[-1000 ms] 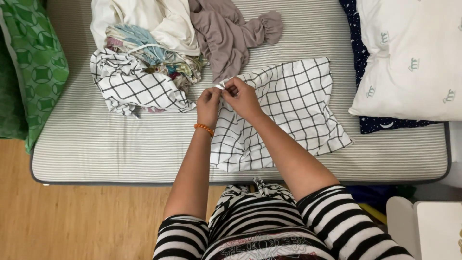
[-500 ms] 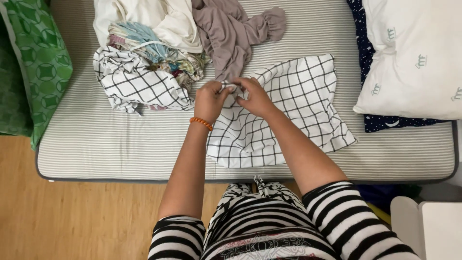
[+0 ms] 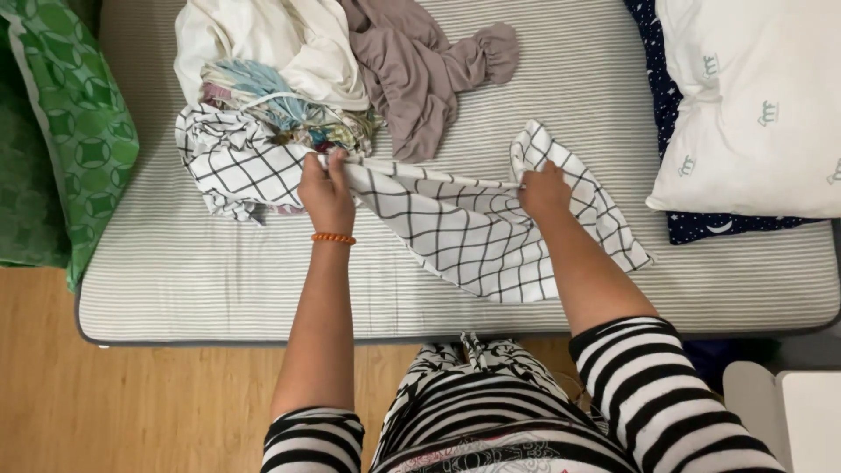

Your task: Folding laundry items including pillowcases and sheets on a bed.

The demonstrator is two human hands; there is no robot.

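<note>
Stretching across the striped mattress (image 3: 175,280), a black-checked white cloth (image 3: 455,232) is held taut, each grip clenched on its edge: left hand (image 3: 326,194), right hand (image 3: 545,191). Beyond, a laundry pile (image 3: 289,79) is heaped.

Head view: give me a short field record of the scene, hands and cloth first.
left hand: grips one end of the checked cloth
right hand: grips the cloth's other end
checked cloth: white with a black grid, stretched between the hands over the mattress
laundry pile: at the far side, white and taupe garments and another checked piece
wrist: orange bead bracelet on the left
pillows: green pillow at left, white pillow at right
floor: wood floor
</note>
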